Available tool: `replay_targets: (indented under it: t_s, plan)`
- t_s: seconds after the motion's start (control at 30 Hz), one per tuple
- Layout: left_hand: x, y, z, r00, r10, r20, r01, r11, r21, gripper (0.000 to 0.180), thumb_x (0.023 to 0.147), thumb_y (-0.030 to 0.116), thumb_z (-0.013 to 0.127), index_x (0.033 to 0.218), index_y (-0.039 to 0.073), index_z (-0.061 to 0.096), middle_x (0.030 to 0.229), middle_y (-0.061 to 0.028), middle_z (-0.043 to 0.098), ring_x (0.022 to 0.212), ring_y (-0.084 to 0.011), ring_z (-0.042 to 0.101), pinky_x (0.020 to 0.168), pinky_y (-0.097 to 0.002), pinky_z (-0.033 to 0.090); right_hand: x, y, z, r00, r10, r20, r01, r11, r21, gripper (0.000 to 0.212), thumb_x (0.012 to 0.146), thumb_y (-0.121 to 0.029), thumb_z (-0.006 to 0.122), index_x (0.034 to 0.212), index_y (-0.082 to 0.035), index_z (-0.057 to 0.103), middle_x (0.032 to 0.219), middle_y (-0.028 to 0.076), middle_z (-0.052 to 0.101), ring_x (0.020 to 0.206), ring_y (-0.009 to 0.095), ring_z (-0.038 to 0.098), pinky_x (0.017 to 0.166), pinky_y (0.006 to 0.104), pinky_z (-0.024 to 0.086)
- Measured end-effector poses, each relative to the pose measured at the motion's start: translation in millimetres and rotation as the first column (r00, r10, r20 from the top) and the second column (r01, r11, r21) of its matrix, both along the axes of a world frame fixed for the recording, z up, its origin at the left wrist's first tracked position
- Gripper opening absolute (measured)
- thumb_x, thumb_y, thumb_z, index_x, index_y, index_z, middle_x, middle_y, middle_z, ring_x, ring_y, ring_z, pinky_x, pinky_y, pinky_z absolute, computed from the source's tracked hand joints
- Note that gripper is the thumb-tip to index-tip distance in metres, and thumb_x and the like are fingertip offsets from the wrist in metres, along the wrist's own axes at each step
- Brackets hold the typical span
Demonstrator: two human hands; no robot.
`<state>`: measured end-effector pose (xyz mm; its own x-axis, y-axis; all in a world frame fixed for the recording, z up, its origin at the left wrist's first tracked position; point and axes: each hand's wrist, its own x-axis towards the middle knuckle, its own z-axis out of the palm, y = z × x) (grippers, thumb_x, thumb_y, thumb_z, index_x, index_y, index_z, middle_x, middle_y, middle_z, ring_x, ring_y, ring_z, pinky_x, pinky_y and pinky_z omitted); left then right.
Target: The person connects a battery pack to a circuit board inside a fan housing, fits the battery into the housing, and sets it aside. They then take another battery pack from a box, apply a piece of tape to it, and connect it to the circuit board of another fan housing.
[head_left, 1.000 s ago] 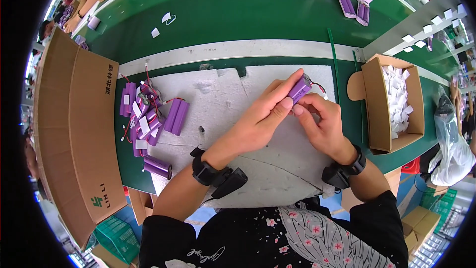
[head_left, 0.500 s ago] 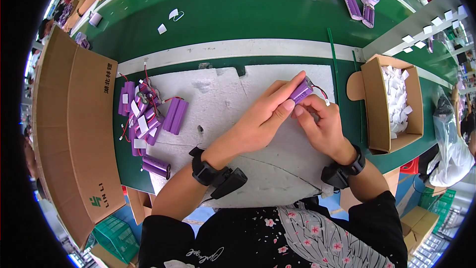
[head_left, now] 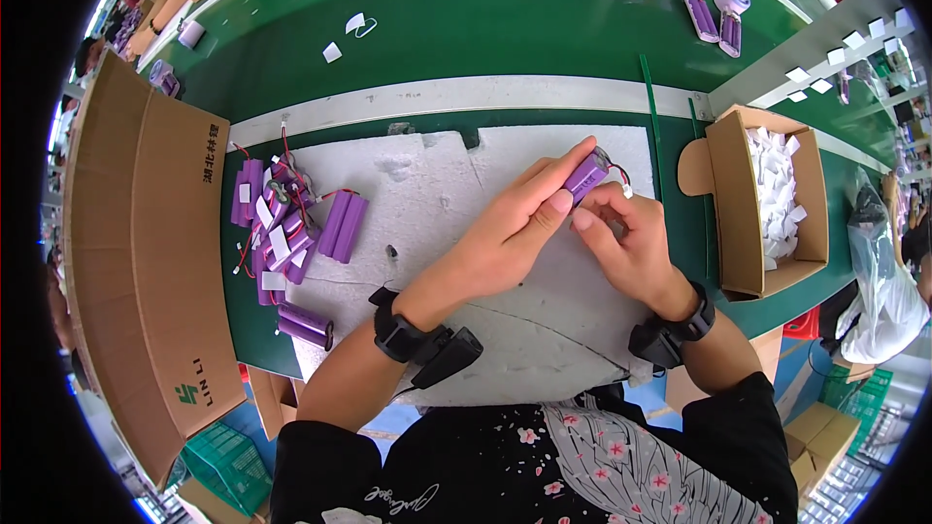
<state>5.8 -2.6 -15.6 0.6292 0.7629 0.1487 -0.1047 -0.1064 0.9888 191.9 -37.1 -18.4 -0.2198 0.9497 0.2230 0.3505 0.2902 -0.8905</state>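
Note:
Between the thumb and straight fingers of my left hand point(head_left: 515, 238) is a purple battery pack point(head_left: 586, 178), tilted, above a pale foam board point(head_left: 476, 330). A dark lead with a white connector point(head_left: 627, 191) curves off the pack's upper right end. My right hand point(head_left: 636, 247) is closed at the pack's lower end, fingers curled and thumb near the index fingertip; anything pinched there is hidden. On the board's left side lies a pile of purple battery packs point(head_left: 282, 233) with red and black leads, several bearing white labels. One two-cell pack point(head_left: 343, 226) lies just right of the pile.
A tall cardboard box point(head_left: 146, 262) stands at the left. At the right, an open carton point(head_left: 723, 223) holds many white slips point(head_left: 774, 194). Beyond a white rail point(head_left: 437, 97), a green belt point(head_left: 485, 19) carries purple handheld devices point(head_left: 699, 10) and paper scraps point(head_left: 333, 52). Other people sit farther off.
The devices and paper scraps on the green belt have shifted right. The pack in my left hand has turned slightly, and its connector has come closer to my right fingers.

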Motion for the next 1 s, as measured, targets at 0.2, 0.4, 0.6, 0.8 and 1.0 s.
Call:
replay_targets:
  t_s: [0.2,0.4,0.6,0.8,1.0]
  plan:
    - [1,-2,5,0.999,0.043,0.016,-0.042,0.997,-0.062,0.052,0.106,0.027,0.037,0.15,0.001,0.029,0.141,-0.0121,0.047,0.128,-0.018,0.045,0.109,-0.0319,0.033,-5,1,3,0.999,-0.009,-0.044,0.01,1.0,0.019,0.015,0.097,-0.014,0.059,0.096,0.001,0.06,0.072,0.005,0.065,0.059,0.009,0.058,0.054,0.0231,0.045]
    - [2,-2,2,0.998,0.061,0.03,-0.059,0.997,-0.058,0.049,0.105,0.023,0.04,0.149,0.001,0.032,0.138,-0.0129,0.049,0.123,-0.0184,0.047,0.104,-0.0316,0.038,-6,1,4,1.0,-0.006,-0.031,0.007,0.999,0.035,0.012,0.097,-0.012,0.058,0.098,0.0,0.059,0.072,0.005,0.065,0.059,0.009,0.058,0.054,0.0235,0.046]
    - [4,0,-2,0.992,0.123,0.041,-0.126,0.987,0.095,0.046,0.1,0.011,0.049,0.144,0.002,0.04,0.126,-0.0146,0.055,0.109,-0.0231,0.055,0.094,-0.0324,0.045,-1,1,1,0.999,-0.015,0.039,0.013,0.998,0.056,0.009,0.093,-0.007,0.058,0.1,0.0,0.059,0.072,0.007,0.065,0.059,0.011,0.059,0.055,0.0245,0.046]
    - [3,2,5,0.996,0.073,-0.052,-0.066,0.99,0.121,0.053,0.1,0.013,0.053,0.147,0.001,0.035,0.13,-0.0119,0.052,0.119,-0.0183,0.05,0.103,-0.0325,0.041,0,2,1,0.998,-0.057,0.022,0.055,0.995,0.079,0.01,0.086,-0.001,0.062,0.096,0.0,0.062,0.071,0.008,0.061,0.054,0.012,0.054,0.05,0.0257,0.044]
    - [3,-1,5,0.997,0.051,-0.061,-0.049,0.998,0.037,0.054,0.099,0.012,0.055,0.147,0.002,0.035,0.133,-0.0134,0.052,0.119,-0.0183,0.051,0.104,-0.0323,0.041,0,1,7,0.998,-0.062,0.022,0.06,0.995,0.076,0.006,0.084,-0.001,0.062,0.09,0.0,0.063,0.069,0.008,0.06,0.053,0.011,0.053,0.049,0.0247,0.042]
